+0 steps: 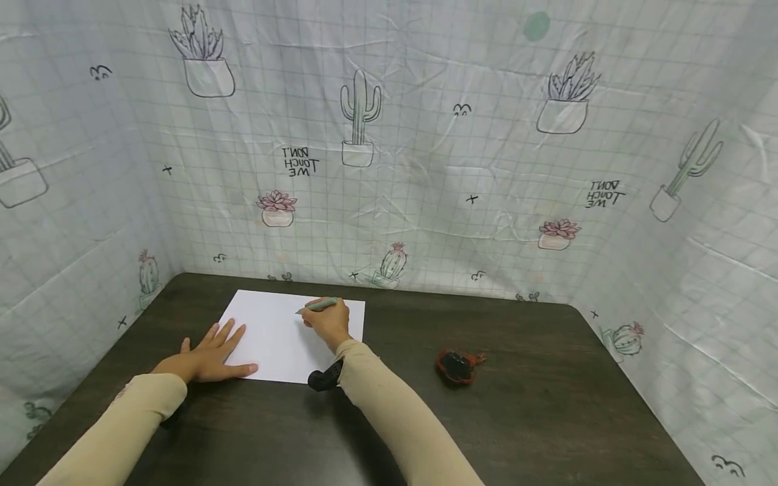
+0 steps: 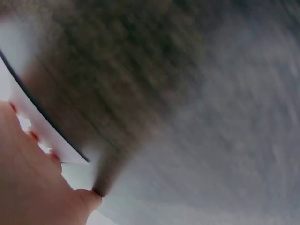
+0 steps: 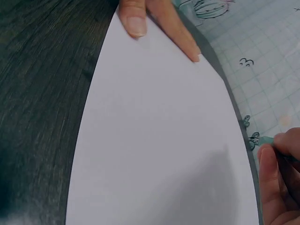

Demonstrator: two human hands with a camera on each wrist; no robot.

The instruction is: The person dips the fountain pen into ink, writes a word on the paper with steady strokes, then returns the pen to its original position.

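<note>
A blank white sheet of paper (image 1: 276,337) lies on the dark table. My left hand (image 1: 209,356) rests on its left edge with the fingers spread; in the right wrist view the thumb and a finger (image 3: 176,30) of that hand lie over the sheet's far end. Over the upper right part of the paper, my right hand (image 1: 328,324) pinches a light green pen (image 1: 322,304), its point directed to the left. The right wrist view shows only the pen's green end (image 3: 266,140) between thumb and fingertips, the rest hidden by the hand (image 3: 281,187).
To the right of the paper, a small black object with a red-orange rim (image 1: 457,366) lies on the wooden table (image 1: 535,405). A light cloth (image 1: 419,162) printed with cacti hangs behind the table and along both sides. A black band (image 1: 325,376) sits at my right wrist.
</note>
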